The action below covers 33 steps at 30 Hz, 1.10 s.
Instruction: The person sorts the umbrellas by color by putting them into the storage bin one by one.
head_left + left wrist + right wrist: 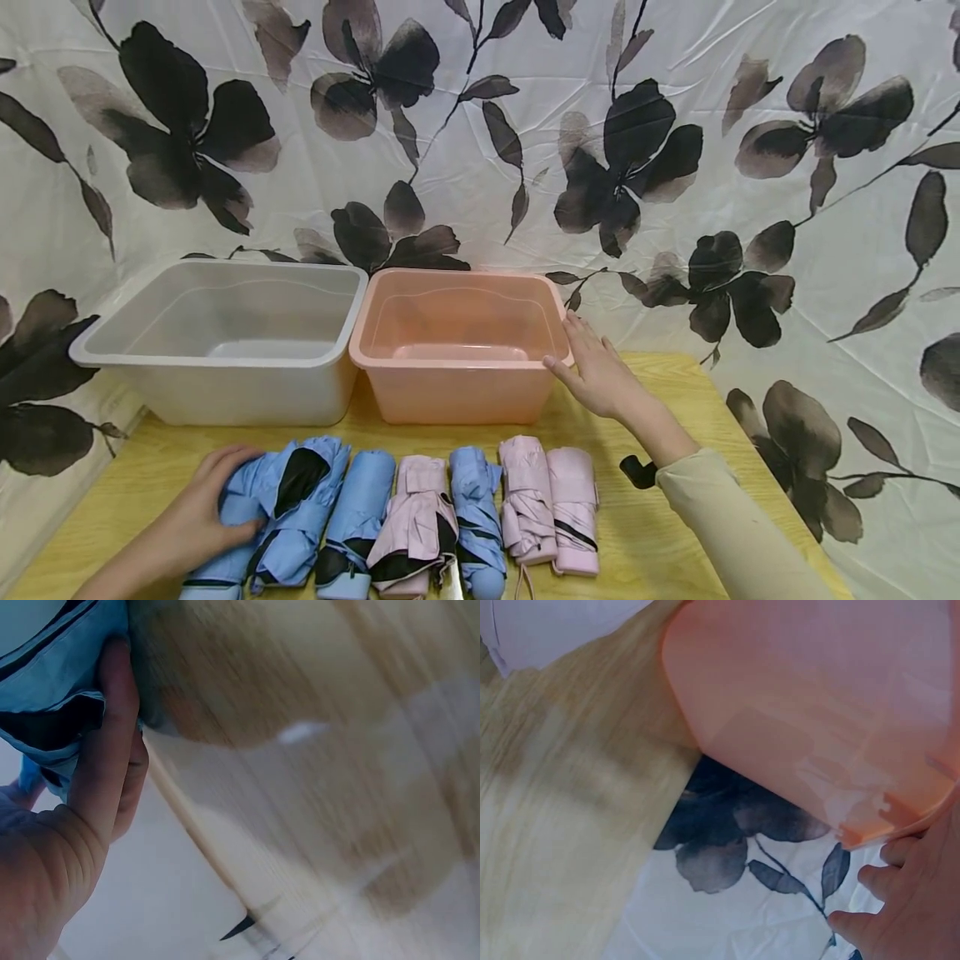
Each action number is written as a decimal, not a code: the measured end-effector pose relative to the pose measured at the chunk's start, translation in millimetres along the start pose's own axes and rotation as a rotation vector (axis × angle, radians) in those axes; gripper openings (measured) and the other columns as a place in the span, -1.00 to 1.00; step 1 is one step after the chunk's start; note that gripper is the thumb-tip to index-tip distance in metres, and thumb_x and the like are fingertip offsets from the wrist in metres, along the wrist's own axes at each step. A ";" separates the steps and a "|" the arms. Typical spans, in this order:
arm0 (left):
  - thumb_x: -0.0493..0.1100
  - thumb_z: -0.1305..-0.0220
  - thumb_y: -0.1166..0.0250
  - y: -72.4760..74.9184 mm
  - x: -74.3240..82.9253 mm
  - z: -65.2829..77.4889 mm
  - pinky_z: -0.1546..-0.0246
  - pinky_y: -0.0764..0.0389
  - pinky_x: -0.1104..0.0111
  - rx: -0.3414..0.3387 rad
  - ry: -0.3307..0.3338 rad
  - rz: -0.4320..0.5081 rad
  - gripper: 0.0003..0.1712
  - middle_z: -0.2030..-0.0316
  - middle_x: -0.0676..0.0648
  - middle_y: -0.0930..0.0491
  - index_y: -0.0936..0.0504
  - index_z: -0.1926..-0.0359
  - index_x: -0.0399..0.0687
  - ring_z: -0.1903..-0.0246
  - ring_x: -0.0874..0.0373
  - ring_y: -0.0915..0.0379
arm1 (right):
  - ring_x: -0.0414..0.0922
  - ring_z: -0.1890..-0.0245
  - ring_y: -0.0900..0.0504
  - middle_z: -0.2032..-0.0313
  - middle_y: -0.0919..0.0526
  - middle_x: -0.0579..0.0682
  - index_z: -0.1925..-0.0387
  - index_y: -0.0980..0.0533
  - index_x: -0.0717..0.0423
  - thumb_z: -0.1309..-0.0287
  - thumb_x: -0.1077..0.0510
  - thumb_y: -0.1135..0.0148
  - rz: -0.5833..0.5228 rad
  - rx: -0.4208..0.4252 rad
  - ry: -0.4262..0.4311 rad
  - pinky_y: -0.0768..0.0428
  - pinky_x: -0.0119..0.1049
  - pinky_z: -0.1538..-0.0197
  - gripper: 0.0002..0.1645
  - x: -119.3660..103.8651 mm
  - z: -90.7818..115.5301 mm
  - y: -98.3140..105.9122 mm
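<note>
Folded umbrellas (420,500), seven, four blue and three pink: side by side on the worktop (630,542), lower frame. Left hand (198,517), lower left: fingers curled round the leftmost blue umbrella (237,503). Right hand (603,385), right of centre: fingers nearly straight, touching the rim of the pink tub (457,396), gripping nothing. White tub (240,392): left of centre. Step, apparently: grasping one umbrella; lifting would call for clearing its bulky neighbour.

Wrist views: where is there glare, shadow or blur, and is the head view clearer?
Head view: clearer, brightly lit, the flowered cloth crisp, a shine inside the pink tub. Left wrist: a small white glare and soft shadow on the table, its grain smeared. Right wrist: soft overall, the pink tub hazy, shadow on the table near it.
</note>
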<state>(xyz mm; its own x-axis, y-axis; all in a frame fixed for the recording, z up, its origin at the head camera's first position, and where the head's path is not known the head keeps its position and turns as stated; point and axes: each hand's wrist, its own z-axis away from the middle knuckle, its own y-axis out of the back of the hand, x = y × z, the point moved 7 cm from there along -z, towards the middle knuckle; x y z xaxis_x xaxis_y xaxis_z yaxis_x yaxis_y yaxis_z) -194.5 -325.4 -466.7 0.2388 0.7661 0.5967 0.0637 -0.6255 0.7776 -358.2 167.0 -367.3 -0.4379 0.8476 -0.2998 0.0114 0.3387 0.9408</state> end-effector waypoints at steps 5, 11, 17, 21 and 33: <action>-0.30 0.20 -0.68 4.2 -2.9 4.4 0.01 -0.41 -0.45 0.042 0.003 0.002 0.08 -0.30 -0.43 -0.21 -0.36 -0.39 -0.27 -0.18 -0.45 -0.26 | 0.21 -0.63 0.10 -0.65 0.13 0.20 -0.65 0.13 0.26 -0.57 -0.32 0.12 0.006 0.012 0.001 0.09 0.34 -0.54 0.01 0.1 0.1 -1.0; -0.30 0.18 -0.71 20.0 0.1 5.8 0.04 -0.36 0.60 0.130 -0.033 -0.013 0.08 -0.26 -0.36 -0.27 -0.38 -0.41 -0.20 -0.12 -0.08 -0.30 | 0.17 -0.64 0.13 -0.66 0.15 0.18 -0.66 0.15 0.23 -0.56 -0.37 0.16 0.003 0.015 0.001 0.11 0.32 -0.55 0.04 0.5 0.5 0.0; -0.33 0.17 -0.71 39.3 11.1 3.9 0.22 -0.24 0.78 0.181 -0.038 -0.009 0.13 -0.29 -0.42 -0.22 -0.32 -0.44 -0.22 -0.08 -0.19 -0.27 | 0.16 -0.64 0.15 -0.66 0.16 0.16 -0.66 0.15 0.22 -0.57 -0.33 0.12 -0.012 0.011 -0.002 0.12 0.33 -0.55 0.02 1.1 0.3 -0.6; -0.35 0.17 -0.70 55.9 21.3 0.1 0.23 -0.24 0.79 0.245 -0.043 0.007 0.16 -0.31 -0.38 -0.22 -0.31 -0.48 -0.20 -0.14 -0.01 -0.25 | 0.17 -0.64 0.16 -0.66 0.16 0.16 -0.66 0.15 0.22 -0.56 -0.34 0.13 -0.010 0.010 -0.003 0.12 0.34 -0.55 0.02 1.0 0.1 -0.8; -0.66 0.13 -0.49 102.3 77.5 -22.0 0.06 -0.42 0.76 0.439 -0.118 0.241 0.25 -0.45 0.19 -0.09 -0.19 -0.59 -0.06 -0.18 0.34 -0.20 | 0.16 -0.64 0.18 -0.66 0.19 0.15 -0.66 0.16 0.21 -0.56 -0.38 0.16 -0.017 0.008 -0.004 0.14 0.33 -0.55 0.04 1.2 1.2 -0.7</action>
<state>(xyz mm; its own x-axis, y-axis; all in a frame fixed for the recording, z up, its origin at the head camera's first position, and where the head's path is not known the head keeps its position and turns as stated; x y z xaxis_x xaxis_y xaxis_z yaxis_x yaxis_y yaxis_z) -190.9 -326.7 -336.5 0.4026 0.5865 0.7028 0.3882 -0.8047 0.4492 -357.6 168.3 -368.5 -0.4346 0.8432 -0.3165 0.0107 0.3562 0.9343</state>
